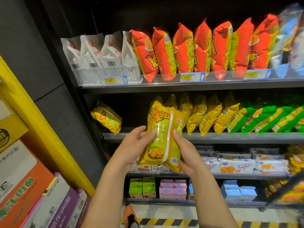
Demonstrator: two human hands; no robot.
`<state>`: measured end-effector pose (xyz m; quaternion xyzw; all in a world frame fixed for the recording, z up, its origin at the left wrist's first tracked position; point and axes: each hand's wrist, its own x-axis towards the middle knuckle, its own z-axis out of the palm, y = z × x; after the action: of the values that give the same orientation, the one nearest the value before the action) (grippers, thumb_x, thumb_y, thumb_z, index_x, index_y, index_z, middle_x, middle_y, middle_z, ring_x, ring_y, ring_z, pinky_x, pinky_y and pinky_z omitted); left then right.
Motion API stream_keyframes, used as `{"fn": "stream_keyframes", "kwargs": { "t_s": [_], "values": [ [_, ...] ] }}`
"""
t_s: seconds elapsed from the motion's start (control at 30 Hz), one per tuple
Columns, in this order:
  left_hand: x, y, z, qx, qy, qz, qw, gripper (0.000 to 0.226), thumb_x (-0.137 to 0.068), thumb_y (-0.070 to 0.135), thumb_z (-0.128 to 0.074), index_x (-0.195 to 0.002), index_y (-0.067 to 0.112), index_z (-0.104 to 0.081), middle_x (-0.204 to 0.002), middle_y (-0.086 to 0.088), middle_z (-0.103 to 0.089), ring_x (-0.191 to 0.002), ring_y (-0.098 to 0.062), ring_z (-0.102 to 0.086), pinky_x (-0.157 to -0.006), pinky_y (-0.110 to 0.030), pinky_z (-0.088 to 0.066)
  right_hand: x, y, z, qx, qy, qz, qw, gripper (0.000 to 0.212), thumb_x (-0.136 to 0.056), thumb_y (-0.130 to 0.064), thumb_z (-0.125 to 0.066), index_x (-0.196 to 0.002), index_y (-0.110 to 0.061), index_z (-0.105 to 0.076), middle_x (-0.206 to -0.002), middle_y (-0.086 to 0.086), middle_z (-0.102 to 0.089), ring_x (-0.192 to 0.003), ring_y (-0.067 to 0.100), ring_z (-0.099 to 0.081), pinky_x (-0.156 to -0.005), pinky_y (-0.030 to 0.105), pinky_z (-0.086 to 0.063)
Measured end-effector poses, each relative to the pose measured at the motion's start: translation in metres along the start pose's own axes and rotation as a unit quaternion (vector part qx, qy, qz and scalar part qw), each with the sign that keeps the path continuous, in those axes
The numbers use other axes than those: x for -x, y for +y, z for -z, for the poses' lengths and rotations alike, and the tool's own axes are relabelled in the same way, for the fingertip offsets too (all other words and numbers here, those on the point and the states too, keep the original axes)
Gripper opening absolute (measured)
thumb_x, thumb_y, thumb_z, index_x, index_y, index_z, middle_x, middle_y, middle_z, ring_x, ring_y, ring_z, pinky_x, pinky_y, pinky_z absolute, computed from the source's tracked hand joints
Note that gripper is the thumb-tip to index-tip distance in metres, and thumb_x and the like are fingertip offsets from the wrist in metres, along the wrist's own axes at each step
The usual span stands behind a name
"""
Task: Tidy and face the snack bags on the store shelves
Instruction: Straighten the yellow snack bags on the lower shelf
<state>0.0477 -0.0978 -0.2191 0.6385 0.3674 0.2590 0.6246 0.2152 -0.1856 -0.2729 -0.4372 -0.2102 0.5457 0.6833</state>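
- Both the left grip (136, 142) and the right grip (185, 155) are curling round a yellow snack bag (156, 139), holding it upright just before the middle shelf (230, 137).
- Facing seems to be underway. Next, the bag is likely needing a seat in the gap beside the yellow row (212, 112), logo outward.
- A price tag (186, 77) is reading 3.00, while the bag's logo is proving too blurred to read.

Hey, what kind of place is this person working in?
Most likely a small shop or convenience store: shelves carry rows of orange snack bags, price labels sit along the front, and stock cartons are stacked at the left.
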Motion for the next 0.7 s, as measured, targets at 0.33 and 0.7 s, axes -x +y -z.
{"fn": "stream_keyframes", "kwargs": {
  "t_s": [0.33,0.7],
  "values": [
    [-0.008,-0.023,0.014,-0.197,0.003,-0.159,0.967,0.068,-0.091,0.018,-0.083,-0.138,0.054,-0.051,-0.131,0.032,-0.063,-0.124,0.008,-0.058,-0.09,-0.009,-0.051,-0.002,-0.003,0.026,0.298,0.003,0.147,0.943,0.049,-0.078,-0.005,-0.09,-0.119,-0.024,-0.069,-0.11,-0.004,-0.079,-0.109,0.018,-0.073,-0.092,0.035,-0.06],
    [-0.013,-0.02,0.018,-0.14,-0.034,-0.125,0.982,0.063,-0.092,0.022,-0.081,-0.145,0.039,-0.052,-0.132,0.019,-0.069,-0.126,-0.004,-0.064,-0.099,-0.028,-0.056,-0.002,-0.016,0.026,0.236,-0.027,0.115,0.964,0.057,-0.082,-0.016,-0.086,-0.132,-0.019,-0.06,-0.124,-0.001,-0.076,-0.118,0.019,-0.071,-0.096,0.036,-0.059]
  ]
}}
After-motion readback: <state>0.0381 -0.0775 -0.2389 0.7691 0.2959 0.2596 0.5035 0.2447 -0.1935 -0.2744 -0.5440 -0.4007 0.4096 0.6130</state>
